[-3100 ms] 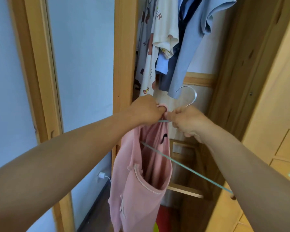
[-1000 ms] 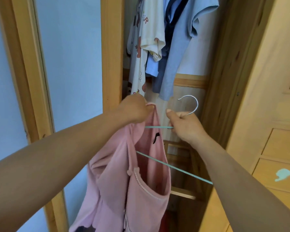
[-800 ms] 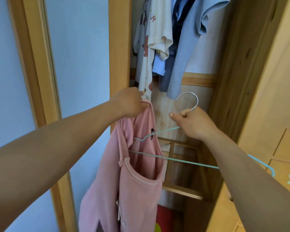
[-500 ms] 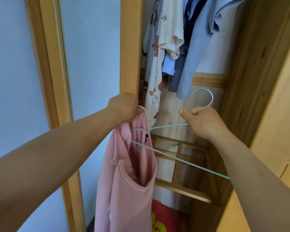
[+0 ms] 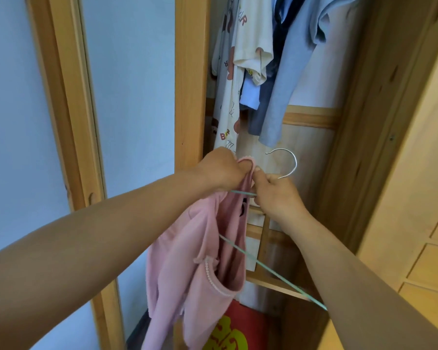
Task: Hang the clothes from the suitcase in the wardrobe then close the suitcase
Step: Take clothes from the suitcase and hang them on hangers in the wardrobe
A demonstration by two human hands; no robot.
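Left hand (image 5: 223,170): closed, pinching the pink top (image 5: 200,269) at its strap, frame centre.
Right hand (image 5: 276,195): closed on the hanger (image 5: 271,271) neck, touching the left.
Axis: hanger bar slants down-right from the top; hook points up-right toward hung clothes (image 5: 263,59), upper centre.
Nearer hand: right.
Change: hands apart half a second ago, now together.

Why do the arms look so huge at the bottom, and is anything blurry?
Head view: the wide-angle lens stretches both forearms near the frame edges and bows the wardrobe posts. Soft daylight, no glare. The left hand, right hand, pink garment and hanger look reasonably sharp.
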